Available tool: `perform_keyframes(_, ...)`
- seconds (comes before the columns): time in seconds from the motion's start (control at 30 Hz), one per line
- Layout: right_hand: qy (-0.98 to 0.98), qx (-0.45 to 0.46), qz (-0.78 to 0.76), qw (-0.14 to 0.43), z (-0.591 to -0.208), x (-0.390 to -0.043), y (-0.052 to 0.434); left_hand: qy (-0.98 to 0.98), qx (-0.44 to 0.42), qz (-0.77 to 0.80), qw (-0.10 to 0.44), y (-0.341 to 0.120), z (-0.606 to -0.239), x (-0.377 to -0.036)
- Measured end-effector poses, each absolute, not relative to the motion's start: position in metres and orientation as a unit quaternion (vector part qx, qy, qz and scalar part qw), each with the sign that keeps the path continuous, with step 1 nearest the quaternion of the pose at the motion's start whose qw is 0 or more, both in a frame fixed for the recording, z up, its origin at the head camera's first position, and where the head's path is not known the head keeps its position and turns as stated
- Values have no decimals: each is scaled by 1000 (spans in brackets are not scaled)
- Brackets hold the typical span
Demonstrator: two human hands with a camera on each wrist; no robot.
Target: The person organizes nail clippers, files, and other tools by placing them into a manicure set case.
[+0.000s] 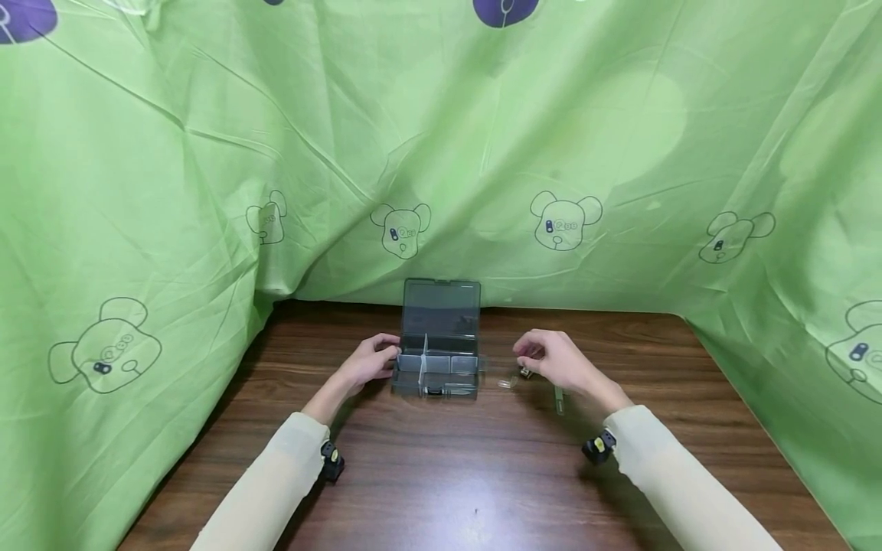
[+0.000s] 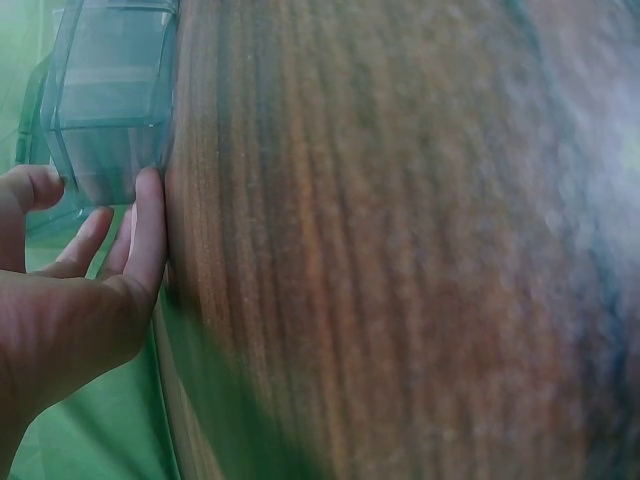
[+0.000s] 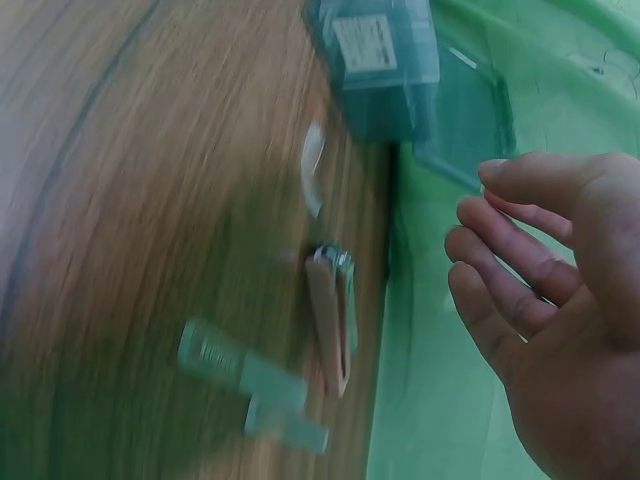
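Observation:
A translucent dark grey compartment box [image 1: 436, 383] stands on the table with its lid [image 1: 441, 306] raised; thin dividers [image 1: 437, 363] split its inside. At its left wall is my left hand [image 1: 370, 361], fingertips resting on the side, as the left wrist view also shows. My right hand [image 1: 554, 358] hovers right of the box, fingers loosely bent, nothing visible between them. Below it lies a nail clipper [image 3: 328, 320]. Beside that lie a small clear piece [image 3: 312, 170] and two flat translucent strips, one longer strip [image 3: 240, 362] and one shorter strip [image 3: 287, 424].
The brown wooden table [image 1: 427, 474] is bordered by a green curtain [image 1: 331, 153] printed with bear heads, which hangs close behind the box and along both sides. A white label [image 3: 366, 43] shows on the box in the right wrist view.

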State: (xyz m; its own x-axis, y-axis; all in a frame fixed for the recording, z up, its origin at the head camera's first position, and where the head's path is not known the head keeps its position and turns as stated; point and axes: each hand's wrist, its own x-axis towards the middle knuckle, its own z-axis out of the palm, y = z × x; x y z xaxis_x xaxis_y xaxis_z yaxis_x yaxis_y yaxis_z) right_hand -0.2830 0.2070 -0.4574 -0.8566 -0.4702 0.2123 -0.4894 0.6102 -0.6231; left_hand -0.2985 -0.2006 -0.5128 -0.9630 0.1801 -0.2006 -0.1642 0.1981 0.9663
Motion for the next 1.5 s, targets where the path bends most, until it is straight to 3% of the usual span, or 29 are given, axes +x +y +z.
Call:
perform_keyframes(0.67,-916,260,303,47,-494,-282,276,764,4,632,131,-197,-514,-300)
perform_keyframes(1.0,-925,267,269,24,-501,-275,291,764,4,633,129,-196,-511,-301)
perform_keyframes(1.5,-937,281,194,70,-506,-273,309,762,0,635,128,-201,-515,-299)
